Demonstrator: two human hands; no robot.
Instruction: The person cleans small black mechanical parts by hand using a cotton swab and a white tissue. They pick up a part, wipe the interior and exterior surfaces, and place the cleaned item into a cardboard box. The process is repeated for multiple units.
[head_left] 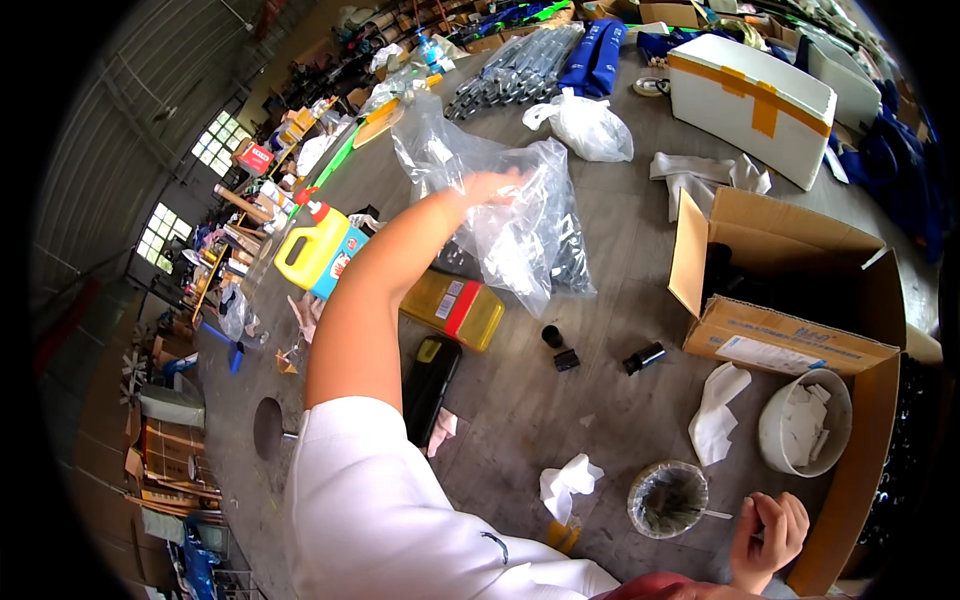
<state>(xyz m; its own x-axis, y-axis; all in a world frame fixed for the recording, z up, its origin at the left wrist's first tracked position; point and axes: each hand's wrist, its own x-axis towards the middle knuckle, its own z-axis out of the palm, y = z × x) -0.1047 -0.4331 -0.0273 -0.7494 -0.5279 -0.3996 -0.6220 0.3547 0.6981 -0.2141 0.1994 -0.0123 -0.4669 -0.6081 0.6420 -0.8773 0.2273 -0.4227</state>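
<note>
My left arm stretches across the grey table, and my left hand (492, 188) is at a clear plastic bag (540, 225). Film overlaps the fingers, so their grip cannot be made out. Dark pieces (572, 255) show through the bag's lower part. My right hand (768, 535) is low at the right with its fingers curled; whatever they hold, if anything, is hidden. Beside it stands a small plastic-lined bowl (668, 500) with dark contents and a thin stick. Mid-table lie a black cylindrical part (644, 358), a short black ring (552, 336) and a small black piece (567, 360).
An open cardboard box (790, 335) with dark contents stands right, near a white bucket (765, 425) holding white pieces. Crumpled tissues (570, 485), a yellow jug (315, 245), a yellow container (455, 308) and a black case (430, 385) surround my arm. A foam box (750, 105) stands farther back.
</note>
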